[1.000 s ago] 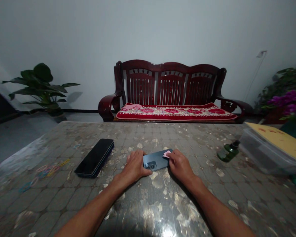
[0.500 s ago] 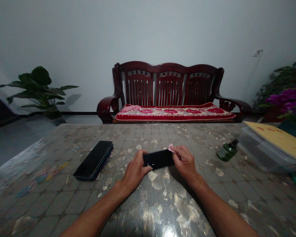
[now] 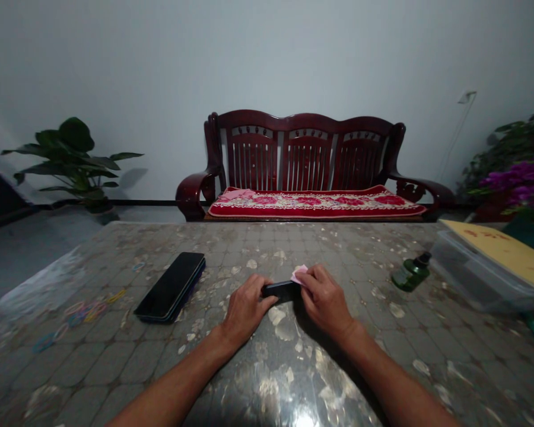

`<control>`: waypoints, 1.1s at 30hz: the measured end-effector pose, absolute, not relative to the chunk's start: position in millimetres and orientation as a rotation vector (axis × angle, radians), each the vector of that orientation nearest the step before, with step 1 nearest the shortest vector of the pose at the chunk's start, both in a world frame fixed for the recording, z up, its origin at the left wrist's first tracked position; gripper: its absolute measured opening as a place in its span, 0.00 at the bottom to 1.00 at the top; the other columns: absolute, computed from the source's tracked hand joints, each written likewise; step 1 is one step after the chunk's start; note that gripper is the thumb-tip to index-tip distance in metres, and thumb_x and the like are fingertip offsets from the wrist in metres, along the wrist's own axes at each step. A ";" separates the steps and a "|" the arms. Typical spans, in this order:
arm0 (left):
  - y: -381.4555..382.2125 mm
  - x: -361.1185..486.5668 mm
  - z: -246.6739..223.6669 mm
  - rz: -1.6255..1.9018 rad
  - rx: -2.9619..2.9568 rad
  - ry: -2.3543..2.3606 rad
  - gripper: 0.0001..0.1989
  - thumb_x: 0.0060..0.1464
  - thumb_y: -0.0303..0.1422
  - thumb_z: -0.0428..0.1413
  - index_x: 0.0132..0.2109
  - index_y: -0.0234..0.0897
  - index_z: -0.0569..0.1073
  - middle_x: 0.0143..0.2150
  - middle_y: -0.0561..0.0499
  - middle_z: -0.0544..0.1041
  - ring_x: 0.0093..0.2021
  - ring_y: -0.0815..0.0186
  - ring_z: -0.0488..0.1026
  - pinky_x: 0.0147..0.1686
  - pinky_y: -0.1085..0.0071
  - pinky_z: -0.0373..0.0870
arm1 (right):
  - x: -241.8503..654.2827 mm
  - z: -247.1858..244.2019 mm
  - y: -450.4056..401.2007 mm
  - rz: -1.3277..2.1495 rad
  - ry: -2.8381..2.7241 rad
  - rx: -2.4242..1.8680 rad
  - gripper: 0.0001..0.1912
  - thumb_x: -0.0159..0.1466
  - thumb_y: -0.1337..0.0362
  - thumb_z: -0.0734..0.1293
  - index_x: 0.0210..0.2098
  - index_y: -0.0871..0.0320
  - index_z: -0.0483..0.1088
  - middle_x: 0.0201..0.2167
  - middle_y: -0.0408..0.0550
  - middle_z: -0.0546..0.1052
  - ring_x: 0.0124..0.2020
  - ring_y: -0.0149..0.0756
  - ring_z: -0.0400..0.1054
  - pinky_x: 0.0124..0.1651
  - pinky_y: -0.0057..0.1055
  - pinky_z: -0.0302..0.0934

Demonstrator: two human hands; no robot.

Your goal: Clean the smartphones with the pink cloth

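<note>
A dark smartphone is tilted so that mostly its narrow long side faces me, just above the table. My left hand grips its left end between thumb and fingers. Pinched in my right hand is a small pink cloth, pressed against the phone's upper edge near its right end. The right end of the phone is hidden behind that hand. To the left lies a stack of phones, the top one with its black screen up.
Colourful rubber bands lie left of the stack. At right stand a green spray bottle and a clear plastic box with a yellow card on top. Across the patterned table is a wooden bench.
The phone has been turned from screen-up view to nearly edge-on. My right hand and the pink cloth have shifted a little left along its upper edge.
</note>
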State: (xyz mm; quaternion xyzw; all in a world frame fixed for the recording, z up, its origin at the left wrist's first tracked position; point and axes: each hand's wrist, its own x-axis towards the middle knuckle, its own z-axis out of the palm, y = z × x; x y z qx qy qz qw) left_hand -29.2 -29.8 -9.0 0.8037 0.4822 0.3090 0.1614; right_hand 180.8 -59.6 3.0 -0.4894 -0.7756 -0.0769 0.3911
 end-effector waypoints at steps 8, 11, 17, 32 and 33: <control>-30.6 -30.9 -13.0 0.874 2.349 1.326 0.04 0.61 0.35 0.58 0.39 0.41 0.74 0.37 0.52 0.75 0.40 0.63 0.74 0.42 0.69 0.68 | 153.4 3.3 -66.5 -0.162 -2.121 -1.152 0.17 0.66 0.75 0.58 0.50 0.58 0.72 0.38 0.52 0.71 0.40 0.40 0.66 0.43 0.32 0.65; -30.1 -31.5 -11.0 0.866 2.346 1.334 0.04 0.61 0.36 0.58 0.39 0.41 0.74 0.37 0.52 0.76 0.40 0.62 0.75 0.42 0.69 0.68 | 167.0 3.1 -62.8 -0.174 -2.103 -1.180 0.18 0.64 0.76 0.59 0.49 0.57 0.73 0.37 0.52 0.71 0.39 0.40 0.67 0.42 0.31 0.65; -25.4 -35.7 -7.4 0.882 2.336 1.386 0.03 0.59 0.32 0.59 0.37 0.40 0.73 0.36 0.52 0.75 0.39 0.62 0.75 0.40 0.69 0.67 | 203.2 -1.7 -51.3 -0.232 -1.939 -1.278 0.16 0.63 0.75 0.60 0.45 0.56 0.75 0.35 0.50 0.71 0.37 0.38 0.68 0.41 0.31 0.65; -25.4 -38.2 -9.9 0.870 2.376 1.385 0.03 0.59 0.33 0.58 0.37 0.40 0.73 0.36 0.52 0.75 0.39 0.63 0.74 0.39 0.69 0.66 | 178.2 -4.6 -55.1 -0.212 -2.044 -1.187 0.19 0.64 0.76 0.59 0.50 0.58 0.73 0.38 0.53 0.72 0.40 0.41 0.68 0.42 0.33 0.67; -24.8 -38.3 -9.8 0.865 2.369 1.395 0.03 0.59 0.33 0.58 0.37 0.40 0.73 0.36 0.52 0.75 0.38 0.62 0.74 0.39 0.69 0.66 | 186.0 -5.2 -53.4 -0.206 -2.017 -1.221 0.20 0.64 0.76 0.59 0.50 0.57 0.74 0.38 0.52 0.72 0.40 0.40 0.68 0.42 0.32 0.67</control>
